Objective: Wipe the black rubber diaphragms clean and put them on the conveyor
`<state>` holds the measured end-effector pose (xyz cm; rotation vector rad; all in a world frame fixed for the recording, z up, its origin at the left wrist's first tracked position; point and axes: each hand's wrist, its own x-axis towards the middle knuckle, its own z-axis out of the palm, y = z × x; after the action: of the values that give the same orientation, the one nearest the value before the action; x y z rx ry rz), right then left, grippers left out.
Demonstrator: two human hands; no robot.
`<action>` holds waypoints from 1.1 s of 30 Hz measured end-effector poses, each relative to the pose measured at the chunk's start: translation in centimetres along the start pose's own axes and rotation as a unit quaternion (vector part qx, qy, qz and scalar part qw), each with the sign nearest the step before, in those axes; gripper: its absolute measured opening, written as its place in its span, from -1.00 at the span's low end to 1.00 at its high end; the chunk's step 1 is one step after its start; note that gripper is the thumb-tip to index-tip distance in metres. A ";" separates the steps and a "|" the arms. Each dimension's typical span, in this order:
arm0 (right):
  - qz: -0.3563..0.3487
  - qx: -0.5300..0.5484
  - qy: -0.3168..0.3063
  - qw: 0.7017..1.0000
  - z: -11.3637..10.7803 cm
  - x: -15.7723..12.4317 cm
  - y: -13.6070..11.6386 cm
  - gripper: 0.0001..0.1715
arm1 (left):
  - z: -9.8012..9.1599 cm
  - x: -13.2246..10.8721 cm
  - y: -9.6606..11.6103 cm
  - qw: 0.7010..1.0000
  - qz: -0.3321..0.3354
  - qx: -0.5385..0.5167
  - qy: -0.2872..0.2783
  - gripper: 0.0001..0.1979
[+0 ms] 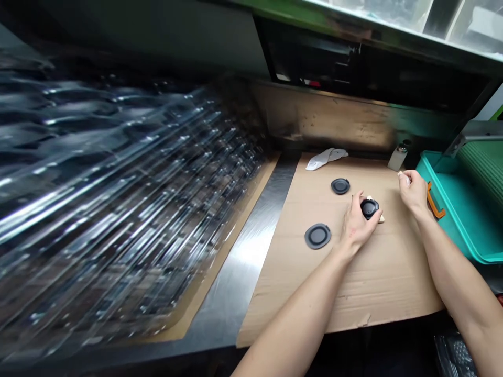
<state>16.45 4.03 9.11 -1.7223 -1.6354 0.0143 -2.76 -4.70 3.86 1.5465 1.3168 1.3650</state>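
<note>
My left hand [356,225] has its fingers closed around the edge of a small black round plastic part [369,209], which looks like a lid. A bit of pale material shows beneath that part, on the cardboard sheet [377,277]. To the right, my right hand [414,193] is raised near the teal bin, its fingers pinched on a small white wad whose kind I cannot make out. Two more dark round plastic parts lie left of my left hand: a smaller one [340,186] farther back and a larger grey-rimmed one [318,236] nearer me.
Behind my right hand stands a small bottle with a metal top [398,156]. A white cloth [327,158] lies at the back of the cardboard. On the right is a teal bin [451,209] with an orange handle. Stacked clear plastic trays [129,225] fill the left.
</note>
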 end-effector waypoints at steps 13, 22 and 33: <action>-0.033 -0.275 -0.166 0.947 -1.0 18.0 0.2 -0.70 | 1.9 -0.9 0.2 0.986 -0.098 -0.128 -0.044 -0.24; -0.093 -0.270 -0.181 0.941 -0.4 20.1 1.8 -0.89 | 1.9 -0.8 0.4 0.971 -0.135 -0.196 -0.026 -0.24; -0.053 -0.246 -0.160 0.954 -2.2 18.9 -1.0 -0.83 | 1.9 -0.1 0.4 0.951 -0.147 -0.271 -0.027 -0.35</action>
<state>20.11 19.15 20.05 -2.0788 -2.1012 -0.1918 -0.79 -4.64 3.74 0.9664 0.9763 1.3359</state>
